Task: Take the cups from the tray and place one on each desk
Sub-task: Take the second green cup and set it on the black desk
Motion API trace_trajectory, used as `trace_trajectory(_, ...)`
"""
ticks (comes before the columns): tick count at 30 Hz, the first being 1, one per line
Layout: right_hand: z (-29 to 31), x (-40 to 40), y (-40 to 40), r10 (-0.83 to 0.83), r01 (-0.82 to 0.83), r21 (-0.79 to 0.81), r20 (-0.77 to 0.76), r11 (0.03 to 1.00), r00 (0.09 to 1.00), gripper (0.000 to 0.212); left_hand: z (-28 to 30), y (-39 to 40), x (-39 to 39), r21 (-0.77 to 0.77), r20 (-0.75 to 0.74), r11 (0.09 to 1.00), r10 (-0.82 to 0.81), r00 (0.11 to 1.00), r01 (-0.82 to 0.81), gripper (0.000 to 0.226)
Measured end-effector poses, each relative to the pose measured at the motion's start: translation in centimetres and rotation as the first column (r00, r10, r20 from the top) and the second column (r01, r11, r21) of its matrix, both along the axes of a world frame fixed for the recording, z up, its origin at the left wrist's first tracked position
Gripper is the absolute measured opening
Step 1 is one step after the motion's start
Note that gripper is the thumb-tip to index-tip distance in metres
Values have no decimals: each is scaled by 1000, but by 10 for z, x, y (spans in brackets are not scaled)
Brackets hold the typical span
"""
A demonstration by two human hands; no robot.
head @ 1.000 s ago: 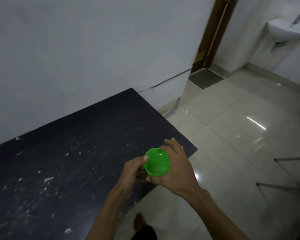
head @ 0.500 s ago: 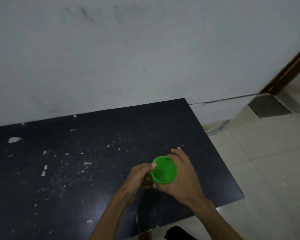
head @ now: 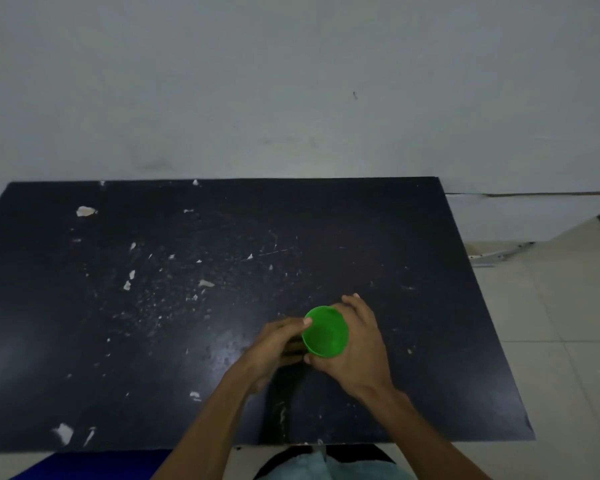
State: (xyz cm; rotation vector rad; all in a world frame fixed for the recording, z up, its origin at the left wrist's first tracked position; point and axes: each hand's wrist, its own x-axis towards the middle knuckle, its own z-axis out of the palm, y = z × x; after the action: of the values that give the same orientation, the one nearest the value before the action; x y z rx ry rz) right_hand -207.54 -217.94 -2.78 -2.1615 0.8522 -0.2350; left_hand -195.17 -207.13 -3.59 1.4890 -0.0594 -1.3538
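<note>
the black worktop (head: 118, 323) lies bare from its 9 o'clock edge inward. left hand (head: 274, 344) curls closed, thumb on the green cup (head: 325, 332) rim. right hand (head: 357, 344) wraps the cup, above the worktop toward 4 o'clock.

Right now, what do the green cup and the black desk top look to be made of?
Green cup: probably plastic; uniform bright green, thin rim, slight sheen inside. It is held in both hands, left hand and right hand.
Black desk top: likely laminate or paint over board; semi-gloss with a soft reflection, and pale chips where the dark layer has flaked. The core material cannot be told.
</note>
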Motion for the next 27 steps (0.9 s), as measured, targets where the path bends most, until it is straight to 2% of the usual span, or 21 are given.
trace_trajectory(6,-20,9,-1,14,-13,14,-14,1000,1000,83,-18,0,5,51,-92,999,-10,996,15,42)
trace_trajectory(12,-33,15,-3,58,-56,25,-72,998,996,84,-24,-3,9,95,-108,995,4,994,7,50)
trace_trajectory(20,-40,15,-4,73,-70,64,-41,996,997,84,-27,-6,8,131,-86,990,57,995,-45,45)
trace_trajectory(27,-43,14,-1,42,-41,24,-37,999,998,85,-25,-4,6,122,-63,992,50,997,-42,39)
